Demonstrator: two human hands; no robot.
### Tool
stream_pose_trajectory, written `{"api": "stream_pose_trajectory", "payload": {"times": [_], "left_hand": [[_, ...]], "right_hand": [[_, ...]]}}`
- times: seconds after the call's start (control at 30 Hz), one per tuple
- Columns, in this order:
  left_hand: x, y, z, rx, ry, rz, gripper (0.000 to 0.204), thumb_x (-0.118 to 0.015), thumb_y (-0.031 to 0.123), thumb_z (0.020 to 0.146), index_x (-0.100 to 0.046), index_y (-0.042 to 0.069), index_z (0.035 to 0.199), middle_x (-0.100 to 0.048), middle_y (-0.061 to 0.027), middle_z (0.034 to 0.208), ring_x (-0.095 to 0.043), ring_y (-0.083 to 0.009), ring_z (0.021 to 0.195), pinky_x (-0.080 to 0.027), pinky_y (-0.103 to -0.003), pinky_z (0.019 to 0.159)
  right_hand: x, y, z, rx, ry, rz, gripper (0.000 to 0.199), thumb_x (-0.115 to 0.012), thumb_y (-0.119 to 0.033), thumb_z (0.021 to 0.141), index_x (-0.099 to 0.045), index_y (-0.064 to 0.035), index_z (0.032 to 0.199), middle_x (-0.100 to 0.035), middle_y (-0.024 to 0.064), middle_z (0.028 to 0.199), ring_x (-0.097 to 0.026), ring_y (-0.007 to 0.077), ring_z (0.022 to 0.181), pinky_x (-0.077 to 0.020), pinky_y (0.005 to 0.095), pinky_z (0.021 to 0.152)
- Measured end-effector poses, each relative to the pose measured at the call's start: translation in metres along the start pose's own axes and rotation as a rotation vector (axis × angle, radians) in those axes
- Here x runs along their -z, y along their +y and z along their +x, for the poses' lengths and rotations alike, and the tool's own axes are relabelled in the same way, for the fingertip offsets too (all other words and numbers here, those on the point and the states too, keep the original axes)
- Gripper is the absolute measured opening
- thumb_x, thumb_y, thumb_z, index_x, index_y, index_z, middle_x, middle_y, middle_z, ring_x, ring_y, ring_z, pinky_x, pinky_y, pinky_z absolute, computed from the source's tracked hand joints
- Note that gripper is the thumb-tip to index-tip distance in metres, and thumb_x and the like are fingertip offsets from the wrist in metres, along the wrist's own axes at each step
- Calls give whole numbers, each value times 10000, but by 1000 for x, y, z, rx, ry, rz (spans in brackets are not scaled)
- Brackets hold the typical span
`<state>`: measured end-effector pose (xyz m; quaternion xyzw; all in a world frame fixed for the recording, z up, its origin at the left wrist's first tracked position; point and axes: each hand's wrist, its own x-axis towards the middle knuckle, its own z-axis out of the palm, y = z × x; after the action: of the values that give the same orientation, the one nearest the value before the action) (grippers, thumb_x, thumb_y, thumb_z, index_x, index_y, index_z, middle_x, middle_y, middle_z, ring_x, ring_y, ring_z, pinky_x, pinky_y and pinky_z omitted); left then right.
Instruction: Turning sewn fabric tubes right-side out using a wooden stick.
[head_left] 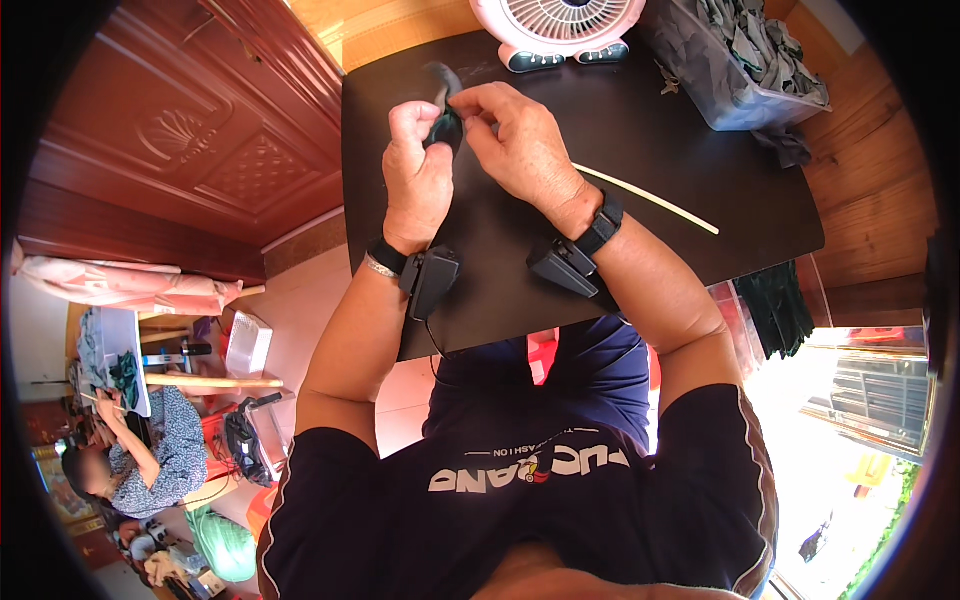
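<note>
My left hand (417, 165) and my right hand (515, 140) meet above the black table (700, 170), both pinching one small dark piece of fabric (445, 120). The fabric's upper end curls up past my fingers. Each wrist carries a black strap with a small black device hanging under it. A thin pale stick (650, 198) lies on the table just right of my right wrist.
A pink and white fan (558, 28) stands at the table's far edge. A clear bin (735, 60) full of dark fabric pieces sits at the far right. Dark fabric hangs off the table's right side. Another person sits at a small table at lower left.
</note>
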<state>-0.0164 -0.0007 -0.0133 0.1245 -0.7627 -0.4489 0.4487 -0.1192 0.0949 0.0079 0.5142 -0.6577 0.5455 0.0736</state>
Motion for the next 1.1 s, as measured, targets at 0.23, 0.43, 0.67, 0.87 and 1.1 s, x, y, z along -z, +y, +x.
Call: {"api": "stream_pose_trajectory", "payload": {"times": [0.23,0.43,0.67,0.87,1.1], "left_hand": [[6,-6,5,248,57,-450,358,-466,-99,747,-493,-9,1092,-596,-77,960,-519,-95,829,-422,-224,773],[8,-4,5,327,-14,-469,254,-469,-76,741,-570,-8,963,-572,-35,883,-498,-85,798,-405,-214,747],[8,4,4,265,-118,-353,149,-466,-63,741,-583,-29,827,-563,-24,834,-493,-80,791,-400,-216,732],[9,9,4,313,-188,-245,82,-490,5,786,-570,-9,800,-544,-6,814,-476,-88,762,-399,-224,706],[6,7,4,503,-288,-309,138,-518,193,843,-533,57,853,-569,-33,704,-494,-81,617,-353,-210,507]], "right_hand": [[-3,0,-4,-73,-66,47,111,-601,-97,783,-625,-59,885,-640,112,830,-643,285,724,-518,379,669],[-3,6,0,-279,-101,170,247,-666,-243,810,-626,-11,881,-657,94,794,-637,187,701,-503,303,656],[2,16,6,-420,-108,203,298,-673,-304,794,-638,-8,802,-638,81,676,-608,160,614,-486,279,603],[0,21,8,-502,-80,540,243,-658,-222,803,-617,14,764,-633,55,663,-599,105,590,-487,259,570],[1,15,5,-469,-58,605,210,-642,-180,820,-607,18,761,-623,46,650,-600,94,597,-490,237,571]]}}
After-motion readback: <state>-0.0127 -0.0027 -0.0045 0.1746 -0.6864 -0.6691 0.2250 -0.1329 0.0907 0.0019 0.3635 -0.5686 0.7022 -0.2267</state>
